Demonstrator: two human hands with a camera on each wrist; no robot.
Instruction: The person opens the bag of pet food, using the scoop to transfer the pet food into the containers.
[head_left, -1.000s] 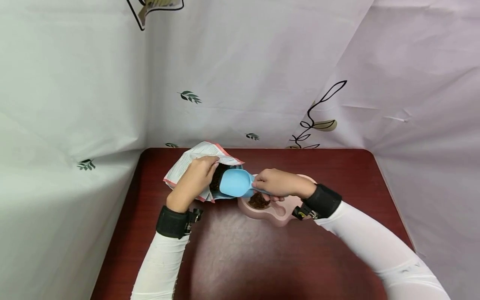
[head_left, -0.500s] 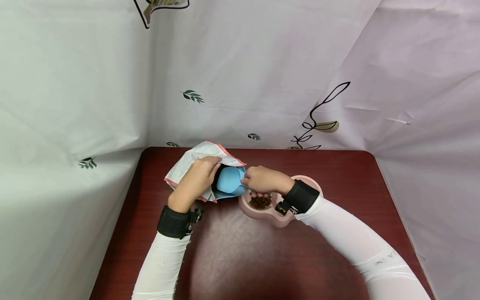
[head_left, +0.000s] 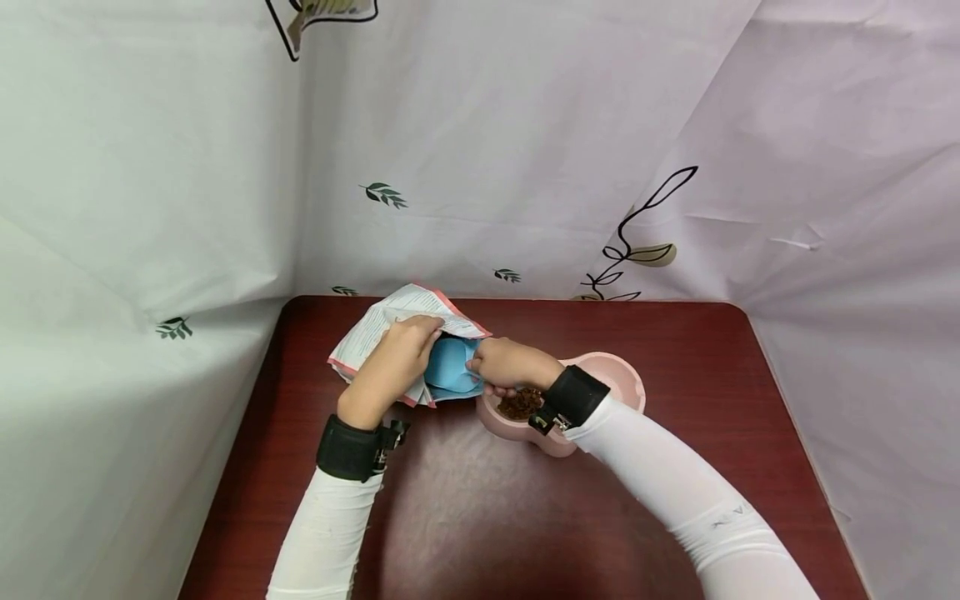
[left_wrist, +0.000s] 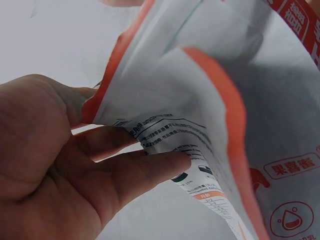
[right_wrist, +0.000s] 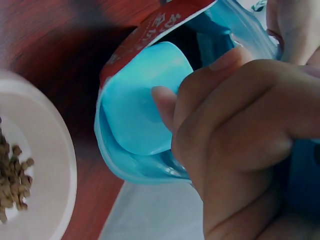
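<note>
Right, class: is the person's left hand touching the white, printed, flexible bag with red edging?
Touching. The left wrist view shows it: the left hand grips the bag at its red-trimmed edge, fingers against the printed side.

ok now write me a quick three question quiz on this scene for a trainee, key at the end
1. Where is the head of the blue scoop? A: on the tabletop; B: in the mouth of the printed food bag; C: behind the bag.
2. True or false: the left hand holds the bag while the right hand holds the scoop.
3. What lies in the section of the pink double bowl nearest the bag?

Key: 1. B; 2. True; 3. Brown kibble.
</note>
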